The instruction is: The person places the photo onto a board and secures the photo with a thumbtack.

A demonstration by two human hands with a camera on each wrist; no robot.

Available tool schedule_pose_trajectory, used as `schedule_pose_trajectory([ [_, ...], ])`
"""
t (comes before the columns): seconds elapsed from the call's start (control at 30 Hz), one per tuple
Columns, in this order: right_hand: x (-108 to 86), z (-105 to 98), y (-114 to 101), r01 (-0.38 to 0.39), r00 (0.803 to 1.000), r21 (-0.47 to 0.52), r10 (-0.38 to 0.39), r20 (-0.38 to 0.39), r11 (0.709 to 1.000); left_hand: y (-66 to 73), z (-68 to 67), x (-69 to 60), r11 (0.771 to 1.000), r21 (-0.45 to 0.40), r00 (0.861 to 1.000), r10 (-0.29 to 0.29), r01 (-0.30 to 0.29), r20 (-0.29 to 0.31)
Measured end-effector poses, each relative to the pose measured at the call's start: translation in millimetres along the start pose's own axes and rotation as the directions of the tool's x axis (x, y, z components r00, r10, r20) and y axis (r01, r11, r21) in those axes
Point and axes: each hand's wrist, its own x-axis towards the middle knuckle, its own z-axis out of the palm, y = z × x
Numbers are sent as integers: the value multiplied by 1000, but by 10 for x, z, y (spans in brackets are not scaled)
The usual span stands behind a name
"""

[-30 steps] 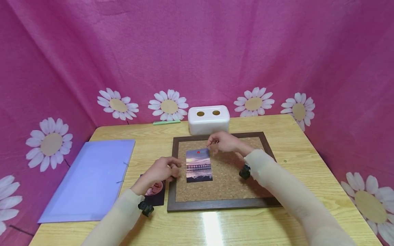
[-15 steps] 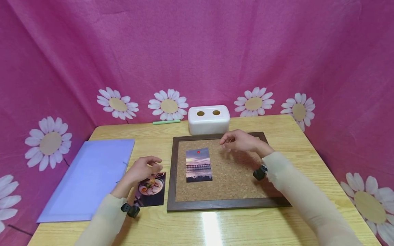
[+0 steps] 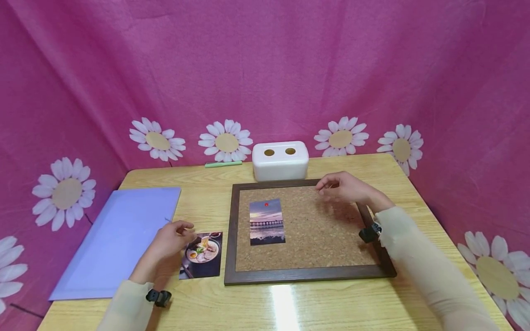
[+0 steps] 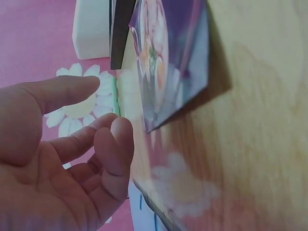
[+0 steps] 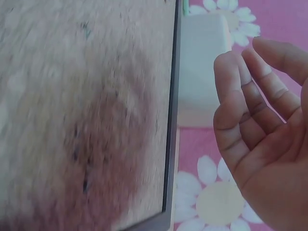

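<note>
A cork board (image 3: pixel 314 230) with a dark wooden frame lies on the table. Toward its left side, a red push pin (image 3: pixel 267 204) sits near the top of a photo of a pier at sunset (image 3: pixel 267 225). My right hand (image 3: pixel 345 187) hovers over the board's upper right, fingers loosely bent and holding nothing. Left of the board lies a photo of a ramen bowl (image 3: pixel 203 257), one edge raised off the table in the left wrist view. Beside that photo my left hand (image 3: pixel 171 239) hangs above the table, its fingers relaxed around nothing.
A lavender folder (image 3: pixel 120 243) covers the table's left part. At the back stand a white box with two round holes (image 3: pixel 280 163) and, left of it, a green pen (image 3: pixel 223 164). Pink daisy-print cloth (image 3: pixel 265 78) hangs behind and at both sides.
Both hands have moved apart, away from the pier photo: the left to the left, uncovering the ramen photo, the right toward the board's right side. Photos, pin and board have stayed put.
</note>
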Motion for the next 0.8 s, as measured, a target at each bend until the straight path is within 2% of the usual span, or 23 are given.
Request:
schedule_pose_trajectory([
  [0.2, -101, -125, 127, 9, 999, -5, -9, -36, 1000, -22, -24, -38, 999, 35, 999, -40, 41, -25],
  [0.4, -171, -233, 252, -11, 998, 2, 11, -55, 1000, -41, -52, -31, 993, 108, 998, -42, 45, -36],
  [0.57, -243, -351, 396, -68, 995, 23, 69, -72, 997, -95, -34, 10, 990, 134, 998, -50, 54, -34],
  [0.8, -371, -513, 636, -131, 986, 69, 137, -96, 989, -157, 5, 56, 986, 163, 998, -27, 35, -51],
])
